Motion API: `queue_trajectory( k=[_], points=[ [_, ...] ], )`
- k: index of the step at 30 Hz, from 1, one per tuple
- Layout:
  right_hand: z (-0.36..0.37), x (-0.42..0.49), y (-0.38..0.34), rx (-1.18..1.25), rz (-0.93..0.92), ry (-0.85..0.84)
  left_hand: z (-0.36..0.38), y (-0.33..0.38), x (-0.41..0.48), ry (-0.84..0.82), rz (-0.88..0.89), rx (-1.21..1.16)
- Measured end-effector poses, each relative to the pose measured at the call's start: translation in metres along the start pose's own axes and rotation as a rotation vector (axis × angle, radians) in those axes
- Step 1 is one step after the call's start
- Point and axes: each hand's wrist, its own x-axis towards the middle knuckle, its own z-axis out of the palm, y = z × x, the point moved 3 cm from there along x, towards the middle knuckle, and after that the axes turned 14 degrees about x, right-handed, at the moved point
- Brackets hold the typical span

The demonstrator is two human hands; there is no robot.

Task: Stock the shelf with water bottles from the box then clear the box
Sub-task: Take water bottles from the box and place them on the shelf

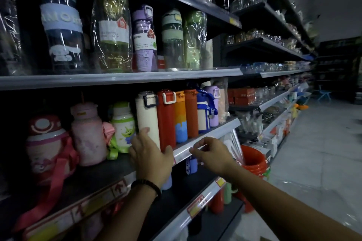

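A person's left hand (150, 154) grips the base of a cream bottle (147, 115) that stands upright on the middle shelf (219, 130). Its fingers (145, 132) are on the bottle's left side and the thumb is towards a red bottle (166, 121). The right hand (211, 154) hovers at the shelf's front rail, loosely curled, holding nothing. Wrapped bottles (115, 25) stand one tier up.

Cream bottle (147, 120), red bottle (166, 121), orange-over-blue bottle (180, 118).
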Motion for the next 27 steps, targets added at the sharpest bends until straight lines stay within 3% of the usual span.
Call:
queue_trajectory(
  k=[2,6,12,16,27],
  points=[
    [-0.017,-0.017,0.004,0.036,0.013,-0.018,0.009,0.01,-0.022,-0.1,0.052,-0.13],
    [-0.046,-0.058,0.014,0.113,0.092,-0.029,0.034,0.032,-0.077,-0.503,0.024,-0.322],
    [-0.099,-0.118,0.049,0.141,0.202,-0.003,0.08,0.062,-0.161,-0.844,-0.052,-0.451],
    [-0.139,-0.157,0.083,0.078,0.29,0.006,0.105,0.086,-0.216,-1.1,0.001,-0.475],
    [-0.247,-0.258,0.224,-0.004,0.655,0.25,0.189,0.097,-0.326,-1.438,0.183,-0.219]
  ],
)
